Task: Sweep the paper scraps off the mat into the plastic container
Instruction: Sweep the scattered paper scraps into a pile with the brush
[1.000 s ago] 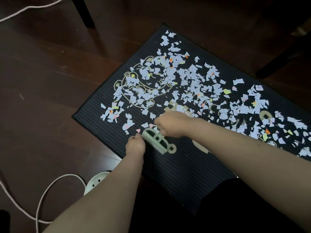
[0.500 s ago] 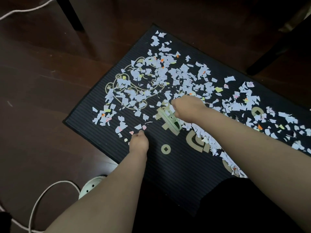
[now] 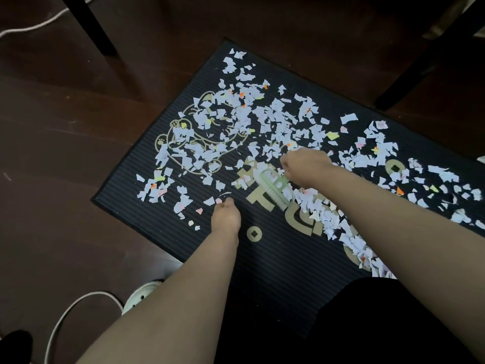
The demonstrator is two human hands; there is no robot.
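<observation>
Two hands: both low over the mat (image 3: 275,279), right hand (image 3: 305,166) at centre, left hand (image 3: 226,216) at 7 o'clock from it.
Right grip: closed round one end of a pale green brush (image 3: 274,186), fingers curled under and out of sight; brush held against the mat.
Left grip: fingertips drawn together near a pink scrap at the mat's bare patch; could not tell whether anything was pinched.
Brush axis: ran from 10 o'clock to 4 o'clock, bristle edge down.
Swept ridge: banked scraps (image 3: 338,227) trailing from the brush toward 5 o'clock, under the right forearm.
Loose paper scraps (image 3: 236,122): spread thick from 9 o'clock round to 3 o'clock of the brush, densest at 11 and 12; right hand nearer to nearly all of it, left hand nearer only to the thin scatter at 8 o'clock.
Plastic container: not seen anywhere in view; likely off the near edge, judging by the ridge's direction.
Coming move, as a judgement: another pull from 11 o'clock toward 5, across the brush's long axis.
Surface: dark ribbed mat with gold cat and coin print; ribs likely to catch thin paper.
Room: dark wooden floor (image 3: 65,153), furniture legs at 11 and 2 o'clock, white cable (image 3: 68,308) at 8 o'clock.
</observation>
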